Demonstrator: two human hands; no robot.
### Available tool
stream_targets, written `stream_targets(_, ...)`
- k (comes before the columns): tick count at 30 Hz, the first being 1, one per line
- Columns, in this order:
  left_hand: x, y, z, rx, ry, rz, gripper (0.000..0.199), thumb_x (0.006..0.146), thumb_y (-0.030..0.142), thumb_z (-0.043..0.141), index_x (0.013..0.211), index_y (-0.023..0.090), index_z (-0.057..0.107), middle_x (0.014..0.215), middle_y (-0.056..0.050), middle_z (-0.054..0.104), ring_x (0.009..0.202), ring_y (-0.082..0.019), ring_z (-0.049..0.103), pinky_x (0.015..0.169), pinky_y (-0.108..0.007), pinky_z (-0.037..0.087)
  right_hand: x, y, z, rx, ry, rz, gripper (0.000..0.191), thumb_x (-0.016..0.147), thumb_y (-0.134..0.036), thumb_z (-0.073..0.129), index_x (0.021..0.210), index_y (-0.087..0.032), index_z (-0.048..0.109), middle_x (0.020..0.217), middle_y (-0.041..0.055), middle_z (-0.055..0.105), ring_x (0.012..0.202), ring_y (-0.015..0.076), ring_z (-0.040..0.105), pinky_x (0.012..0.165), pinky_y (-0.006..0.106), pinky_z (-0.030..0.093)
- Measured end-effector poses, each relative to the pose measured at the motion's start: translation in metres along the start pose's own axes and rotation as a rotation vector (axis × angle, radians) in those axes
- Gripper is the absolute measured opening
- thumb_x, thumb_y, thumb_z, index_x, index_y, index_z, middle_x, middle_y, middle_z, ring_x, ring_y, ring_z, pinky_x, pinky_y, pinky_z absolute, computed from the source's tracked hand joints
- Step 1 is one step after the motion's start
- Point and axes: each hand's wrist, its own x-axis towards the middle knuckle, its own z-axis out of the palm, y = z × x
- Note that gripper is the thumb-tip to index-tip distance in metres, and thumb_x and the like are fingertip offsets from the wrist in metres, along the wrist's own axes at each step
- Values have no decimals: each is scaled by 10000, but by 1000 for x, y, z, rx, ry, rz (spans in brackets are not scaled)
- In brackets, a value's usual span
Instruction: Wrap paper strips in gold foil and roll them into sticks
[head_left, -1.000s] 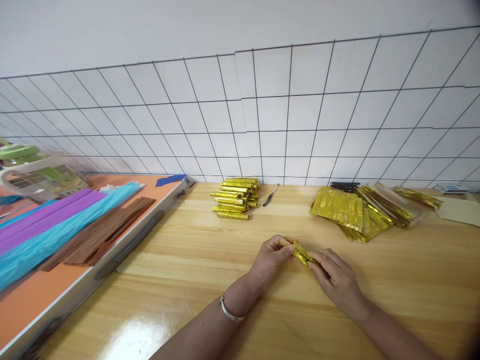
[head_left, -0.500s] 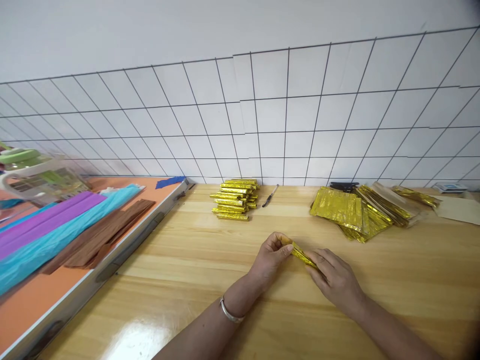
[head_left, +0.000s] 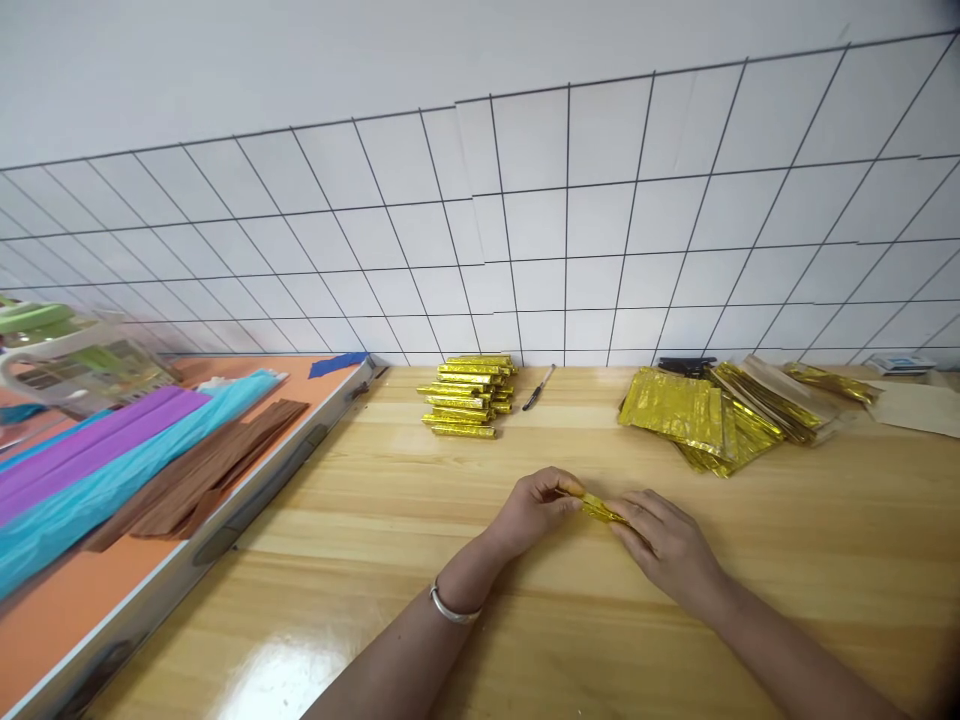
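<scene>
Two bare hands pinch one folded piece of shiny gold foil [head_left: 600, 509] above the pale wooden tabletop [head_left: 360, 560]: the left hand [head_left: 534, 512] grips its left end between thumb and fingers, the right hand [head_left: 670, 548] its right end. One silver metal bangle [head_left: 453, 612] circles the left wrist. Beyond the hands lies one pile of narrow gold foil rolls [head_left: 465, 400], more than ten, too overlapped to count exactly; just right of it is one slim black-and-clear pen [head_left: 538, 388]. Farther right lie flat gold foil sheets [head_left: 671, 405], overlapping, their number unclear. At far left, an orange board with a white edge [head_left: 56, 640] bears one purple paper strip [head_left: 97, 440], one long turquoise paper strip [head_left: 154, 450], several brown crinkled paper strips [head_left: 206, 472], uncountable where they overlap, and one small blue piece [head_left: 337, 365] near its far corner.
</scene>
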Motion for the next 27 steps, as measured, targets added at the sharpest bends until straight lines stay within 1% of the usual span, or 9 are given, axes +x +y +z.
stream_targets(4,-1,-2,-5,306,-96,94,115,795,241,600,837,140,635,859,-60,614,799,-139,562,742,-247,440,1,4,4,34,-44,10,221,863,-178,477,1057,-220,575,958,54,634,891,181,565,824,348,475)
stream_targets(7,-1,0,-6,424,-162,154,100,779,195,609,868,155,626,898,-55,621,829,-142,564,767,-244,439,0,5,5,31,-60,10,204,857,-194,495,1042,-213,580,950,52,639,883,184,561,814,352,472)
stream_targets(10,-1,0,-6,473,-177,171,128,770,166,611,898,162,609,938,-50,623,853,-142,564,779,-241,439,0,5,3,18,-72,-3,209,847,-220,521,1047,-203,579,951,57,641,881,191,558,810,359,470)
stream_targets(16,-2,-3,-5,537,-183,212,97,781,149,587,875,169,598,915,-41,628,859,-146,561,792,-251,438,2,5,2,-30,-58,-43,197,846,-212,520,1028,-199,594,917,59,647,862,192,564,798,360,471)
stream_targets(19,-2,-2,-5,546,-180,225,65,790,153,575,847,167,602,900,-41,632,841,-142,564,774,-244,441,2,5,3,-48,-54,-53,194,851,-214,514,1024,-197,599,920,61,648,867,191,568,808,361,467)
stream_targets(27,-2,-1,-6,592,-159,257,54,789,176,579,824,175,620,885,-46,646,816,-142,576,738,-239,447,1,6,4,-51,-34,-65,205,856,-197,497,1029,-214,607,914,52,659,853,184,582,804,355,472)
